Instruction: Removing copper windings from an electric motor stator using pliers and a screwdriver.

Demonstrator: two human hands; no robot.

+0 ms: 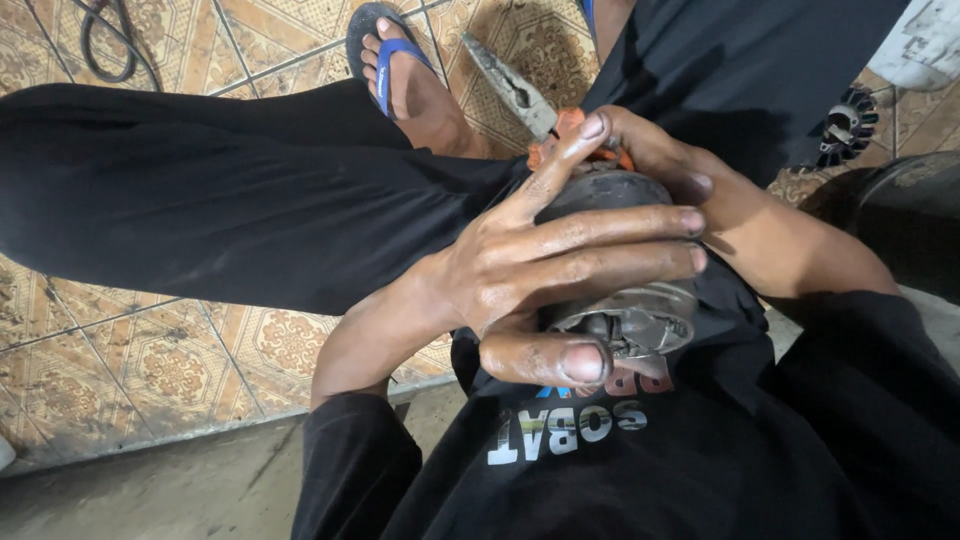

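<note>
My left hand (540,260) is wrapped around a dark, round motor-like part (632,322) held against my lap. Its fingers lie across the top and its thumb presses under the grey metal end. My right hand (735,215) comes in from the right, behind the part. It grips a pair of pliers (515,90) by the orange handles, which are mostly hidden by my fingers. The grey jaws point up and to the left, over the tiled floor. Both hands are greasy.
My leg in black trousers crosses the view, and my foot in a blue flip-flop (410,90) rests on the patterned floor tiles. A black cable (105,40) lies at top left. A small finned metal part (848,125) and a dark round object (890,210) sit at right.
</note>
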